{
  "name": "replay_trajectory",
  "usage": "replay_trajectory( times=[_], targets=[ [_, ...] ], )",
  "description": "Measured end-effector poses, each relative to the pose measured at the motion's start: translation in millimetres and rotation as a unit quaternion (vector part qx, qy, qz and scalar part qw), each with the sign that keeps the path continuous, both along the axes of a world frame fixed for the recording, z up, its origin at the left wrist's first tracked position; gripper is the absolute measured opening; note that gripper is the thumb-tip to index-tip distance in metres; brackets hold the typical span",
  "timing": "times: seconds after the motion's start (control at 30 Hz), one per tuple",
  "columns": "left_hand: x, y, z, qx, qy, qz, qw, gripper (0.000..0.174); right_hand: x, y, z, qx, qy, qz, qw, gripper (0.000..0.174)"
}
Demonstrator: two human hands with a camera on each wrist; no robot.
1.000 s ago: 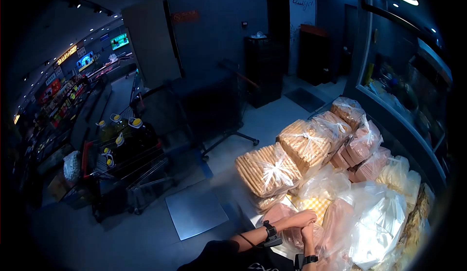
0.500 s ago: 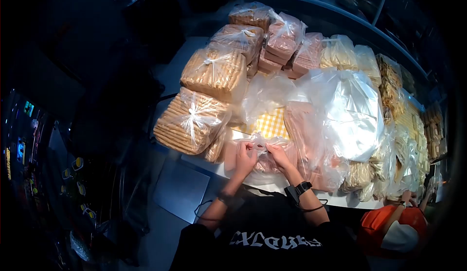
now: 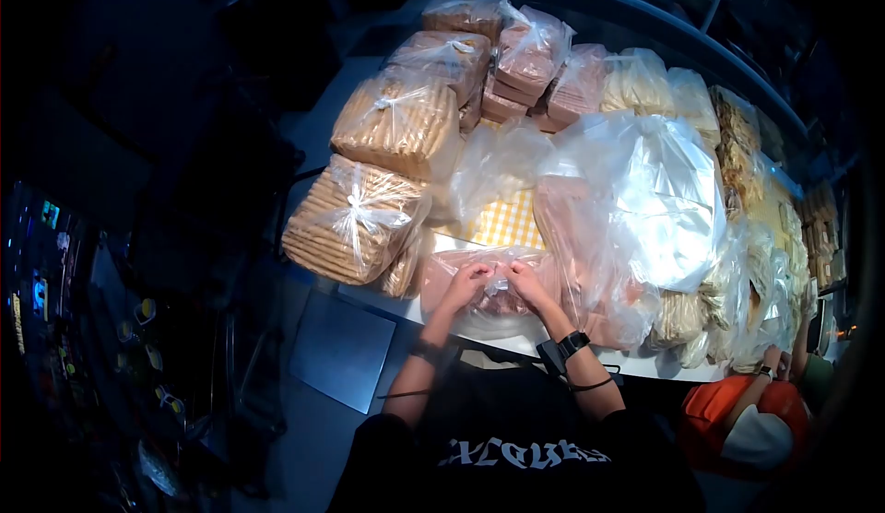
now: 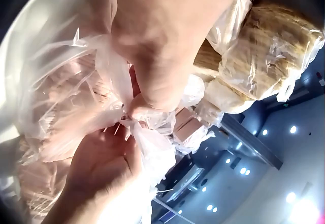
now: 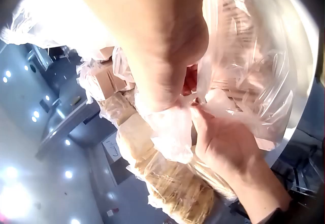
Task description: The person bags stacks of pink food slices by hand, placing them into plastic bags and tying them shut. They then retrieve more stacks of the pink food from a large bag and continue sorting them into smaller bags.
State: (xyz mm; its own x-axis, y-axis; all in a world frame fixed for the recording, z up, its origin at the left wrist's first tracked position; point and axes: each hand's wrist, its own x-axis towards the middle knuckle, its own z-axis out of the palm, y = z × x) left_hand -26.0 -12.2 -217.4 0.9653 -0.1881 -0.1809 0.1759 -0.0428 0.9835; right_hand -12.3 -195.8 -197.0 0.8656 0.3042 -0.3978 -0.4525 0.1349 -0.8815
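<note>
A clear plastic bag point(image 3: 448, 262) of flat pink slabs lies at the table's front edge, before the person's chest. My left hand point(image 3: 468, 284) and right hand point(image 3: 527, 284) meet over its top, fingers curled and pinching the twisted plastic between them. In the left wrist view, the bag's gathered neck point(image 4: 124, 116) runs between the left hand point(image 4: 162, 46) and the right hand point(image 4: 104, 165). Loose plastic ends point(image 5: 172, 137) stick out past the fingers in the right wrist view. Part of the twist is hidden behind the fingers.
Tied bags of tan sticks point(image 3: 355, 223) are stacked at left, with bagged pink blocks point(image 3: 535, 47) behind. A yellow checked cloth point(image 3: 507, 220) lies beyond the hands. A large heap of clear plastic bags point(image 3: 668, 209) sits at right. Another person's orange garment point(image 3: 714, 407) shows at lower right.
The head view has swung from the dim aisle down to the table. The hands, close together a second ago, spread on the bag's plastic and now sit nearer each other, pinching it.
</note>
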Motion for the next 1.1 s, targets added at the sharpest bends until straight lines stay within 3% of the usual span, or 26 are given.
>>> replay_trajectory(
  times=[0.1, 0.13, 0.23, 0.33, 0.43, 0.53, 0.63, 0.73, 0.83, 0.93, 1.1],
  targets=[
    [4.5, 1.5, 12.5, -0.104, 0.087, -0.037, 0.990, 0.016, 6.4, -4.9, -1.4, -0.162, -0.213, 0.081, 0.960, 0.024],
    [5.6, 1.6, 19.8, -0.133, 0.104, -0.043, 0.985, 0.017, 8.6, -6.6, -0.9, -0.198, -0.237, 0.112, 0.944, 0.023],
    [7.6, 4.5, 35.0, -0.136, 0.161, -0.055, 0.976, 0.013, 7.2, -4.0, 6.9, -0.206, -0.294, 0.054, 0.932, 0.021],
    [7.3, 3.4, 37.6, -0.119, 0.149, -0.057, 0.980, 0.011, 2.3, -7.0, 27.4, -0.212, -0.268, 0.068, 0.937, 0.021],
    [8.0, 6.4, 33.4, -0.086, 0.143, -0.067, 0.984, 0.016, 5.3, -6.1, 28.5, -0.246, -0.289, 0.094, 0.920, 0.022],
    [2.6, 1.5, 35.4, -0.055, 0.069, -0.029, 0.996, 0.014, 8.4, -6.6, 33.6, -0.305, -0.318, 0.105, 0.892, 0.024],
    [1.2, -2.2, 23.7, 0.179, -0.070, 0.030, 0.981, 0.017, 3.9, -4.4, 30.9, -0.295, -0.342, 0.050, 0.891, 0.023],
    [2.9, -3.2, 18.3, 0.195, -0.148, 0.043, 0.969, 0.019, 2.7, 1.1, 21.2, -0.282, -0.338, 0.007, 0.898, 0.021],
    [3.7, -2.5, 26.8, 0.168, -0.111, 0.025, 0.979, 0.020, 2.3, 8.2, 10.9, -0.307, -0.363, -0.031, 0.879, 0.018],
    [4.8, 3.8, 19.9, 0.055, -0.012, 0.003, 0.998, 0.022, -1.7, 7.0, 3.7, -0.325, -0.397, -0.034, 0.858, 0.015],
    [-2.1, 9.3, 17.4, 0.056, -0.025, 0.018, 0.998, 0.023, -8.8, 9.4, 16.6, -0.328, -0.456, -0.062, 0.825, 0.010]
  ],
)
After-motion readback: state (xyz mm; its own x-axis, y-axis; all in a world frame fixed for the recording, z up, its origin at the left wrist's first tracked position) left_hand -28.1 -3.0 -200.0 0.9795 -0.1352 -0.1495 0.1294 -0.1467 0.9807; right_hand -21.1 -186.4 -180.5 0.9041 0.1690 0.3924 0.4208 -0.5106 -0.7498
